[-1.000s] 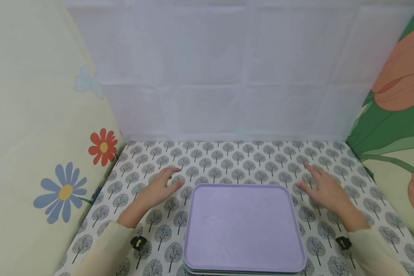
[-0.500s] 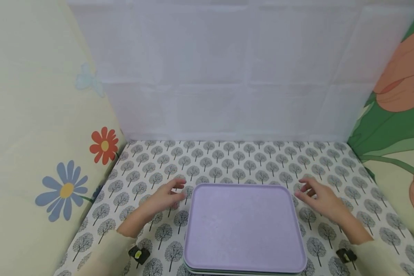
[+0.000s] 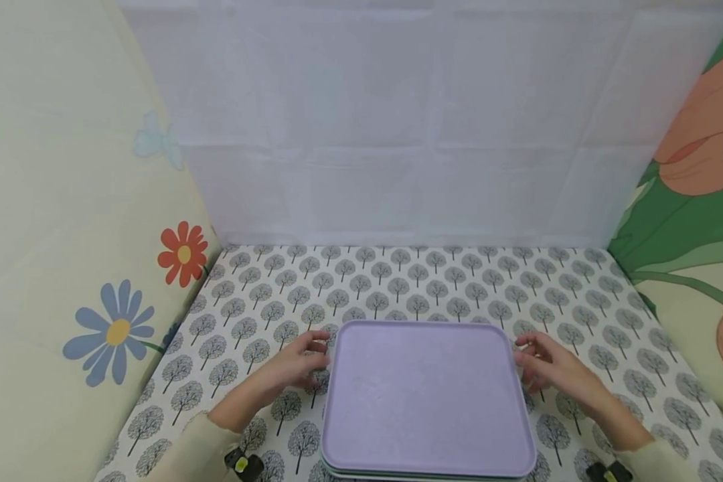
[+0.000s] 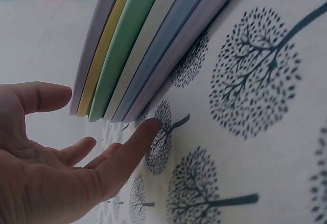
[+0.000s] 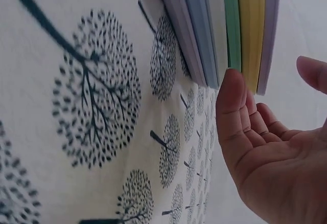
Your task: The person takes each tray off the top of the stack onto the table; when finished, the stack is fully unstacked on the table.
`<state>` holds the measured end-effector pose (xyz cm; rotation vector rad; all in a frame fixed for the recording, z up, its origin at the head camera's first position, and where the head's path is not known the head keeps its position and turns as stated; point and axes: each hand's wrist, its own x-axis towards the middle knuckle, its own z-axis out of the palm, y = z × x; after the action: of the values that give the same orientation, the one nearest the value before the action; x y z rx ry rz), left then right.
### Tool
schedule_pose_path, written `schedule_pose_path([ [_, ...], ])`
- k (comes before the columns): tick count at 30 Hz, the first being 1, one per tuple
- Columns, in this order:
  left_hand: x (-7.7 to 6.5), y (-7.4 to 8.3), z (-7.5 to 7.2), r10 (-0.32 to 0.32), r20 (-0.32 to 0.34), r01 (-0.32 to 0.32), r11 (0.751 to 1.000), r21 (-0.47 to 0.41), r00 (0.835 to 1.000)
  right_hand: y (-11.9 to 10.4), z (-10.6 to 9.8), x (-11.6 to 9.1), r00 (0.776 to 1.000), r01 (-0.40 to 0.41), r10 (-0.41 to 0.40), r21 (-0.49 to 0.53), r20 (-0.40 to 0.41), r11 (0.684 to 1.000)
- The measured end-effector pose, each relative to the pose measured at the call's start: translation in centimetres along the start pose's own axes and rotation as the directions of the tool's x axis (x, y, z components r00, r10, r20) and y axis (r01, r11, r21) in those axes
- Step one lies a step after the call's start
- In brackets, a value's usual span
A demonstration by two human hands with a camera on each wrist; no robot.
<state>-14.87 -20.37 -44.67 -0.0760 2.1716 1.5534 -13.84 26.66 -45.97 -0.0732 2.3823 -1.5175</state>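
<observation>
Tray stack [image 3: 428,395], probably stiff, layers may slip; best held low, left and right. Left hand [image 3: 295,365], right hand [image 3: 559,372] relaxed, gripping nothing.

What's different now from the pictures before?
The bare left hand and bare right hand moved back toward the body, closer to both sides of the stack of rectangular pastel trays, lilac on top. Neither has visibly gripped it. The stack stayed put.
</observation>
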Motion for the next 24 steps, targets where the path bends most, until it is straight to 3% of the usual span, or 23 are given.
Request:
schedule_pose_path([
  [6,0.0,-0.5,0.5,-0.007,0.049,0.009,0.998,-0.055,0.999,0.1,0.3,-0.5,0.997,-0.046,0.041,0.090,0.064,0.995],
  [13,-0.2,-0.8,0.8,-0.006,0.098,0.016,0.995,-0.100,0.995,0.3,1.2,-1.3,0.988,-0.142,0.133,0.141,0.076,0.980],
  [24,-0.6,-0.6,1.0,0.014,0.131,0.004,0.991,-0.135,0.991,0.7,2.0,-1.8,0.982,-0.178,0.161,0.205,0.096,0.962],
])
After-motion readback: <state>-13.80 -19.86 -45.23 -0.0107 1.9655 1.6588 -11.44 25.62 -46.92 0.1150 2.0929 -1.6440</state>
